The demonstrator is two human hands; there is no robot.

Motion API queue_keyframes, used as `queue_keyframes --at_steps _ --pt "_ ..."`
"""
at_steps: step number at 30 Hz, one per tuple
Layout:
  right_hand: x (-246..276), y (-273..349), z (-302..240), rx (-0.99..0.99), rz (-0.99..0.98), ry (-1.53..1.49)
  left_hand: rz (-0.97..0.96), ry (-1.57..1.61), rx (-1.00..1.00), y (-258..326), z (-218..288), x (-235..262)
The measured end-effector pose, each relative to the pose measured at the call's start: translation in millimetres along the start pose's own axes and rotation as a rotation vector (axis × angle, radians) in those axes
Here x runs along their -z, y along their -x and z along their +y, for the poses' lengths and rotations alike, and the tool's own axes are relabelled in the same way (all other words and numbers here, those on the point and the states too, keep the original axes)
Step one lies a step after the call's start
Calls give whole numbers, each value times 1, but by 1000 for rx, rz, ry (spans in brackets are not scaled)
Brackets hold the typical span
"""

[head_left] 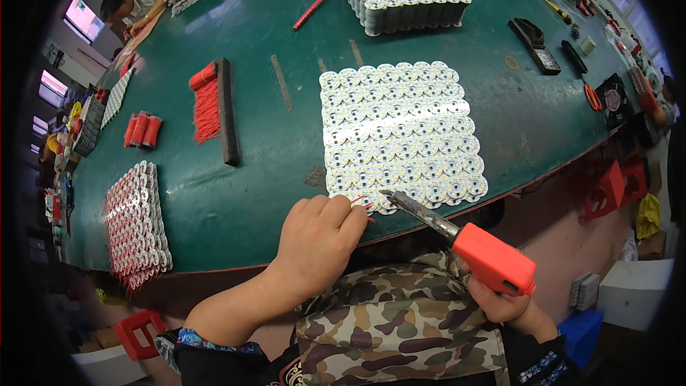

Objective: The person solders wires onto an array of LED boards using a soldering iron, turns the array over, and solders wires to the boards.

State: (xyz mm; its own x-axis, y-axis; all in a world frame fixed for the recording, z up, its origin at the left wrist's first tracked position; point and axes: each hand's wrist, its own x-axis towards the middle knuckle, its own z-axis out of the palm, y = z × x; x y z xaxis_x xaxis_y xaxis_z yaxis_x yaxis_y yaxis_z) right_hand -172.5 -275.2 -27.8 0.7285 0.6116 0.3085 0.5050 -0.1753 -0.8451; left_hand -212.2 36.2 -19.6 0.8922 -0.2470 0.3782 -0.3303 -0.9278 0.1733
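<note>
A white panel of joined round LED boards lies flat at the table's near edge, in front of me. My left hand is closed by the panel's near left corner, pinching thin red wires whose ends poke out past the fingers. From the right, my right hand grips the red handle of a soldering iron. The iron's dark tip points left over the panel's near row, close to the wires; whether it touches a board I cannot tell. Part of my right hand is hidden behind the handle.
The green table holds a tall stack of similar panels, a dark bar beside loose red wires, wire bundles and wired boards. A black tray lies right. Another person works far left.
</note>
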Motion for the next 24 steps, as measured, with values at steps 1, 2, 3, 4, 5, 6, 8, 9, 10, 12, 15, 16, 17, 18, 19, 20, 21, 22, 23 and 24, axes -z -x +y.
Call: queue_keyframes --at_steps 1,2,3,4,5,6,8,9,10,12,15,16,17,18,19,20,21,22,23,24 --pt "1 -1 1 5 -17 -4 0 -1 0 0 0 0" --pt "0 -3 -1 5 -16 -4 2 5 1 0 0 -1" --pt "-2 -5 -5 -5 -7 -26 3 12 2 0 0 -1" --pt "-3 -7 -7 -16 2 -49 3 13 1 0 0 -1" --pt "-2 -8 -8 -16 4 -49 0 8 1 0 0 0" --pt "-1 -10 -8 5 -7 -40 -3 3 1 -1 0 0" --pt "-1 -9 -8 26 -14 -31 -6 -3 0 0 0 0" --pt "0 -8 -7 21 -23 -9 -7 -8 0 0 0 0" --pt "1 -6 -7 16 -31 12 -9 -8 -3 0 1 0" --pt "1 -4 -5 23 -29 13 -14 -19 1 0 1 0" --pt "3 -4 -4 33 -40 20 -1 -51 -22 1 1 -2" --pt "3 -4 -4 37 -54 27 -6 -52 -26 2 1 -2" --pt "3 -3 -4 35 -49 24 -6 -61 -25 2 1 -2" --pt "3 -2 -3 36 -46 19 -5 -70 -24 2 2 -2" --pt "3 -1 -2 37 -43 14 -9 -71 -28 1 2 -2" --pt "4 0 -1 35 -39 11 5 -63 -17 1 3 -2" --pt "5 1 0 33 -50 6 19 -56 -5 0 4 -1" --pt "6 2 0 31 -62 1 16 -59 -7 0 4 -1" --pt "6 3 2 31 -59 -2 17 -63 -1 0 4 -1" --pt "6 6 3 30 -40 -2 18 -67 4 0 4 -1"
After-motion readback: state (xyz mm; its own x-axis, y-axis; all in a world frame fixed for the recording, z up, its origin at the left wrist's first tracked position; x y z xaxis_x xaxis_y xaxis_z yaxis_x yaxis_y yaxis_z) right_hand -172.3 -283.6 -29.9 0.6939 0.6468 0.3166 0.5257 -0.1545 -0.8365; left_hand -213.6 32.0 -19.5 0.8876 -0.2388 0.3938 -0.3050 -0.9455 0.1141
